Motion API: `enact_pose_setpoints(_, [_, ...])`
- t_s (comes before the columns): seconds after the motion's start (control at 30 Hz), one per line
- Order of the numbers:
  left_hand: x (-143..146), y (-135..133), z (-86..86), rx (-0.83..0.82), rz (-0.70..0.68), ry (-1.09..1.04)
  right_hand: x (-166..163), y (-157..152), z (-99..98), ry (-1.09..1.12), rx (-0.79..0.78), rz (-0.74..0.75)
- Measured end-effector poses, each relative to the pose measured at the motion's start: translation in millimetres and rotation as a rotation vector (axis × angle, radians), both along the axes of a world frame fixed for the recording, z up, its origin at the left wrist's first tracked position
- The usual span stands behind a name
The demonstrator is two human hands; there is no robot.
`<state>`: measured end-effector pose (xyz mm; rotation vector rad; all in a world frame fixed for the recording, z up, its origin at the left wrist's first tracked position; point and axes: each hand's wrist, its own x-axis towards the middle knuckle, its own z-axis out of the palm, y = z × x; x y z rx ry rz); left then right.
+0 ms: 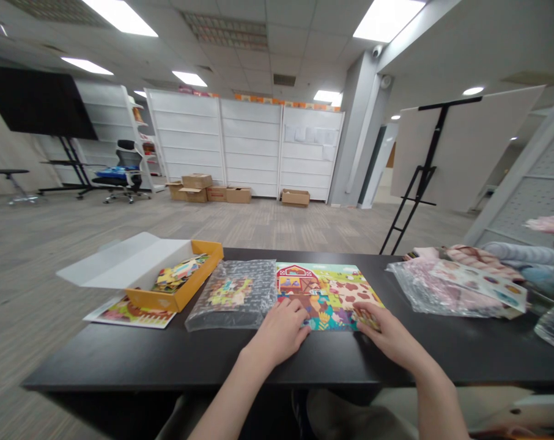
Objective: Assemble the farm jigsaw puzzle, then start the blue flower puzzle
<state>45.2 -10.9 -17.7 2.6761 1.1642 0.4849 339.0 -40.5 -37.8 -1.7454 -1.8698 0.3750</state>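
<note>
A colourful farm jigsaw puzzle (327, 296) with a red barn and a spotted cow lies flat on the black table. My left hand (282, 329) rests on its lower left edge, fingers stretched out and palm down. At the lower right corner, my right hand (387, 335) is curled around puzzle pieces (367, 319), partly hidden by its fingers. Left of the puzzle, a clear plastic bag (254, 315) has a small cluster of joined pieces (231, 291) on it. Beyond that, an open yellow box (188, 296) contains a heap of loose pieces (180, 273).
A printed picture sheet (130, 315) lies partly under the box. To the right are plastic-wrapped pink fabric (446, 290), rolled cloths (520, 253) and a pink flower (550, 224). The table's front edge (203, 386) runs below my forearms.
</note>
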Motion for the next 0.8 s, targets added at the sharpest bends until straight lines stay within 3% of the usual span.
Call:
enact_pose_setpoints(0.27, [1.1, -0.6, 1.5, -0.005, 0.006, -0.007, -9.0, 2.3, 10.8, 0.116, 0.064, 0.057])
enact_pose_setpoints(0.53, [2.0, -1.1, 5.2, -0.011, 0.009, 0.008, -16.4, 5.9, 8.8, 0.176, 0.124, 0.033])
enact_pose_setpoints(0.8, [0.0, -1.0, 4.2, -0.027, -0.010, -0.059, -31.7, 12.4, 8.3, 0.304, 0.075, 0.015])
